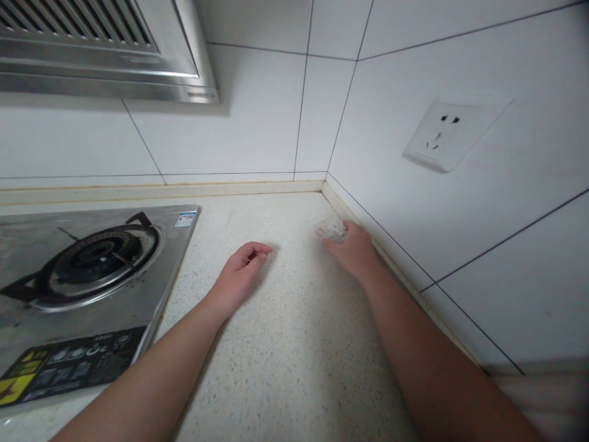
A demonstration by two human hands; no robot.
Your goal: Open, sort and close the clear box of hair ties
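The right hand [353, 248] is lying palm down on the table [285, 344], close to the corner where the two tiled walls meet. Its fingers are reaching forward and touching a small clear thing [331, 228], which looks like a bit of transparent plastic or glass (too faint against the speckled stone to say which). The fingers are loosely bent over its near edge, and whether they are gripping it or only resting on it cannot be told. The clear thing is sitting flat on the table just beside the right wall's skirting strip; its outline is too blurred to give a long axis or say which way it is pointing.

The left hand [239, 270] is resting on the table well apart from the right, toward the hob. It is half curled, fingers bent inward with the thumb side up, and it is holding nothing; only its lower edge is touching the stone.

Further out, a steel gas hob [92, 276] is filling the left of the table, with a black burner ring [99, 255] and a label strip along its front edge. A hood [105, 55] is hanging above it. A white socket [453, 132] is sitting on the right wall [483, 202].
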